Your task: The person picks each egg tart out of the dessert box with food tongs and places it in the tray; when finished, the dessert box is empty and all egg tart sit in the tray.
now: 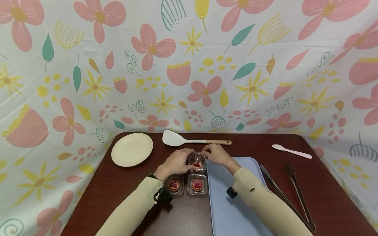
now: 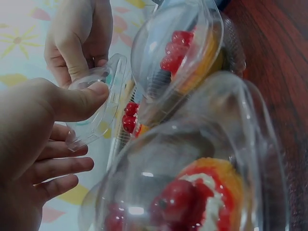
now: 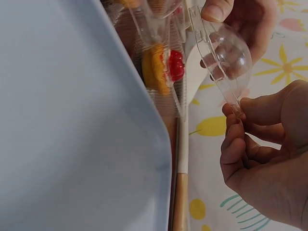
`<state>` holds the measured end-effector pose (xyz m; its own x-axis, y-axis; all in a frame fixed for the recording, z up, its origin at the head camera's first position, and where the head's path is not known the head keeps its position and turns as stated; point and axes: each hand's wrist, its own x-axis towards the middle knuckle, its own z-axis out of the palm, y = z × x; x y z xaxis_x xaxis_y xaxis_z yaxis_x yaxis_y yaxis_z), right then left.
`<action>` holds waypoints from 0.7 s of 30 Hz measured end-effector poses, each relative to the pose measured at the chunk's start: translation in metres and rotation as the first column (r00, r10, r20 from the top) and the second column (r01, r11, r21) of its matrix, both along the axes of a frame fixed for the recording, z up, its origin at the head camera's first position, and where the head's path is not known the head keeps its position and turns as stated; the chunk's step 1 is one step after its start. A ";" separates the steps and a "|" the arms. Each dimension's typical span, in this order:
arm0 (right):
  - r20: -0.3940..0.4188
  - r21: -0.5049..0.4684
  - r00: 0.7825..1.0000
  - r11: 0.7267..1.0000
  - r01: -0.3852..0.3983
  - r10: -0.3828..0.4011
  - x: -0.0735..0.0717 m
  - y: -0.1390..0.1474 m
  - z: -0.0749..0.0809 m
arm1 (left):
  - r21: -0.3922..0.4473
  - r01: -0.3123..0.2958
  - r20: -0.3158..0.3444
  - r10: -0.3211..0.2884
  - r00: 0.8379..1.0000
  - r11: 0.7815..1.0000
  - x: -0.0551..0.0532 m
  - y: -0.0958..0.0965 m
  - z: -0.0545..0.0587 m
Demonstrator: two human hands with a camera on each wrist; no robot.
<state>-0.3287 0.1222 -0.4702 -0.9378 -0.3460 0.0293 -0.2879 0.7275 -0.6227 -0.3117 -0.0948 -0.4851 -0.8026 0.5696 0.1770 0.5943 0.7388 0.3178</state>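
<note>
Three clear plastic boxes, each with a red-topped tart, stand close together mid-table. Both hands are at the far box, whose domed lid (image 3: 236,53) is raised off its tart (image 1: 197,165). My left hand (image 1: 177,161) pinches one side of the lid, thumb on the near face and other fingers spread behind. My right hand (image 3: 274,159) pinches the lid's corner between thumb and fingertips. Nearer me, the left box (image 1: 174,185) and right box (image 1: 197,185) have their lids on; in the left wrist view their domes fill the foreground.
A blue tray (image 1: 230,203) lies right of the boxes, under my right forearm. Tongs (image 1: 298,190) and a pink-handled spoon (image 1: 292,151) are farther right. A white spatula (image 1: 189,141) lies behind the boxes, a cream plate (image 1: 132,149) at the back left. A patterned cloth hangs behind the table.
</note>
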 end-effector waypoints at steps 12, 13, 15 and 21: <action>-0.017 -0.026 1.000 1.000 -0.015 0.015 0.008 0.005 0.011 | 0.023 -0.045 -0.007 0.045 0.999 0.999 0.012 0.003 0.009; -0.021 -0.027 1.000 0.999 -0.017 0.016 0.009 0.006 0.012 | 0.026 -0.044 -0.011 0.044 0.999 0.999 0.013 0.003 0.009; -0.029 -0.032 0.999 0.999 -0.018 0.017 0.011 0.006 0.014 | 0.029 -0.040 -0.021 0.040 0.999 0.999 0.015 0.004 0.009; -0.065 -0.059 0.998 0.998 -0.022 0.018 0.018 0.009 0.020 | 0.048 -0.010 -0.070 0.014 0.997 0.999 0.018 0.005 0.011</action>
<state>-0.3111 0.1316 -0.4503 -0.9263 -0.3601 0.1111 -0.3430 0.6833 -0.6446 -0.2935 -0.0902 -0.4744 -0.7941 0.5494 0.2599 0.6075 0.7310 0.3109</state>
